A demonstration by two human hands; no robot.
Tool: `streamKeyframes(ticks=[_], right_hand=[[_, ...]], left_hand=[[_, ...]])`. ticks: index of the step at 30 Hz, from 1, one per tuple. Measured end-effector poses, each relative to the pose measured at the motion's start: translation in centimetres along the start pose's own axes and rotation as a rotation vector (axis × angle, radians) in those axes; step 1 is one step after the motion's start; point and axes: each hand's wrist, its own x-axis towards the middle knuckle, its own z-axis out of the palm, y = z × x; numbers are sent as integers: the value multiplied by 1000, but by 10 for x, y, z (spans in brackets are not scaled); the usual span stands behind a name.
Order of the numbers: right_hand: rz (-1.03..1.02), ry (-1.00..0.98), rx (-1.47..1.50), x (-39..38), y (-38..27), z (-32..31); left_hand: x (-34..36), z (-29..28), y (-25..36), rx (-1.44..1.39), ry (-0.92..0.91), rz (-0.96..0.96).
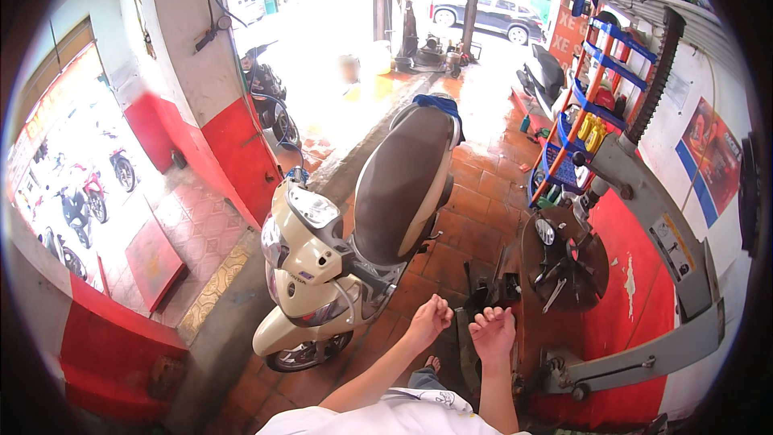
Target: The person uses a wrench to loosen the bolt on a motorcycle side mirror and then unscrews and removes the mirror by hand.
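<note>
My left hand point(431, 321) is raised in front of me with its fingers curled together. Whatever it may hold is hidden. Beside it, a little to the right, my right hand point(492, 332) is up with loosely bent fingers slightly apart, and I see nothing in it. Neither hand touches the beige scooter point(322, 290), which stands to the left with its front wheel toward me. Its long brown seat point(404, 173) points away. A blue cloth point(439, 105) lies at the seat's far end.
On the right stands a grey tyre-changer arm point(676, 254) beside a brown round tray point(592, 274) with tools. Behind it is a blue and orange shelf rack point(616, 68). A red and white pillar point(229, 141) rises on the left. Orange tiles point(475, 193) cover the floor.
</note>
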Motion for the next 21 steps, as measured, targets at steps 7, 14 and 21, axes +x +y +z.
streamKeyframes(ticks=[7, 14, 21], right_hand=[[95, -93, -14, 55, -44, -39], [126, -313, -127, 88, -97, -40], [161, -109, -86, 88, -128, -79]], left_hand=[[43, 1, -15, 154, 51, 150], [69, -4, -30, 49, 166, 291], [102, -7, -40, 255, 35, 191]])
